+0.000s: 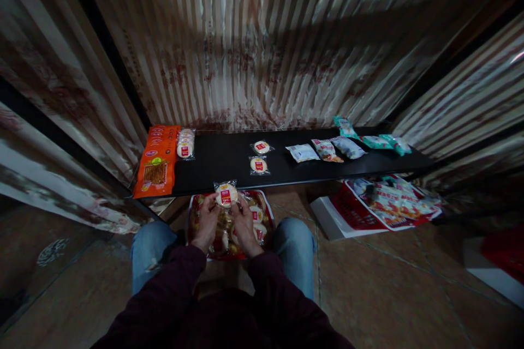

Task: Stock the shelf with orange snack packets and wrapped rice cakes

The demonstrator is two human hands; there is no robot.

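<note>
Between my two hands is a wrapped rice cracker [226, 195], a pale round disc in clear film with a red label. My left hand [207, 220] pinches its left side and my right hand [244, 222] its lower right. Both hold it above a red box [189, 223] with a white rim, which stands between my knees and has several more wrapped crackers [257, 214] in it. On the black shelf [221, 158] ahead lie two similar crackers, one [262, 146] behind the other [258, 164].
An orange snack bag [158, 161] and a stack of wrapped crackers [185, 144] occupy the shelf's left end. White packets [303, 152] and green packets [376, 142] lie to the right. Below stands a red and white box [356, 210] of snack packets. Pleated curtains [245, 54] hang behind.
</note>
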